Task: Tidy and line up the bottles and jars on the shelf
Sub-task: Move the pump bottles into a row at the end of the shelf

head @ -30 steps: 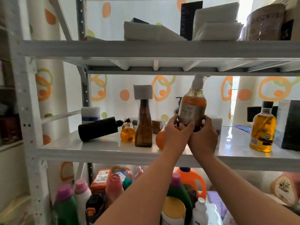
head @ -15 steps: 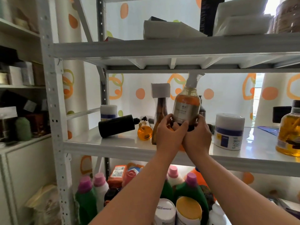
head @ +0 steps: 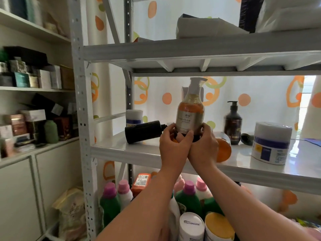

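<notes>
Amber pump bottle [head: 190, 111], white pump, pale label, upright, gripped by both hands

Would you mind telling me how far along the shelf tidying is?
Little looks lined up: the dark pump bottle and white jar stand apart. In hand: the left hand and right hand grip the orange pump bottle. Left: the black bottle lies on its side.

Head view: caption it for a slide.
Left hand and right hand hold an upright orange pump bottle beside a toppled black bottle.
</notes>
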`<state>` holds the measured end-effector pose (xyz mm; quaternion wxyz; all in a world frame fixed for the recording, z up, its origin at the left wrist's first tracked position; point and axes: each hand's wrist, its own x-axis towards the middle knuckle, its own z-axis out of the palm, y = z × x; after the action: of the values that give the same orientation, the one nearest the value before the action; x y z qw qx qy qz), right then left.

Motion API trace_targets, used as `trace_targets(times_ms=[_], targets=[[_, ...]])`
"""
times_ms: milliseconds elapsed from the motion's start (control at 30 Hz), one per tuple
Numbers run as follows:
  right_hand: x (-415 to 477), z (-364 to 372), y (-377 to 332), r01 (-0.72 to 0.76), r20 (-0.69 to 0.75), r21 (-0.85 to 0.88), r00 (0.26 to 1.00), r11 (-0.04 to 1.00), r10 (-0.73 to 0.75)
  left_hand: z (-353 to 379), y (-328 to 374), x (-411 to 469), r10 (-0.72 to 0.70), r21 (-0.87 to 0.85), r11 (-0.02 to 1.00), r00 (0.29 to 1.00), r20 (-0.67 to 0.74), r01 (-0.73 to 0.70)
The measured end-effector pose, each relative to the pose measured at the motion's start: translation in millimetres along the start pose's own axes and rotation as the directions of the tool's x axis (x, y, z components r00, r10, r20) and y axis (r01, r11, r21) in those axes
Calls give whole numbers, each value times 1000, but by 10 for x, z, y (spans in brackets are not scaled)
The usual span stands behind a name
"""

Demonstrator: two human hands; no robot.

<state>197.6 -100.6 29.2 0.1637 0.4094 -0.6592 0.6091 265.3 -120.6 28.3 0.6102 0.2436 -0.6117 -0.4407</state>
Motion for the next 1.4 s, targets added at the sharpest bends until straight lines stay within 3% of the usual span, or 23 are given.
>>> trace_targets(times_ms=[600, 1400], targets=[[-292, 754, -70, -26, 141, 101, 990, 995, 11, -568, -478, 241, 3, 9, 1000, 989, -149, -1], [-152, 1227, 2, -58, 251, 56, 967, 997, 42, -754, -709, 674, -29, 189, 981, 997, -73, 42]])
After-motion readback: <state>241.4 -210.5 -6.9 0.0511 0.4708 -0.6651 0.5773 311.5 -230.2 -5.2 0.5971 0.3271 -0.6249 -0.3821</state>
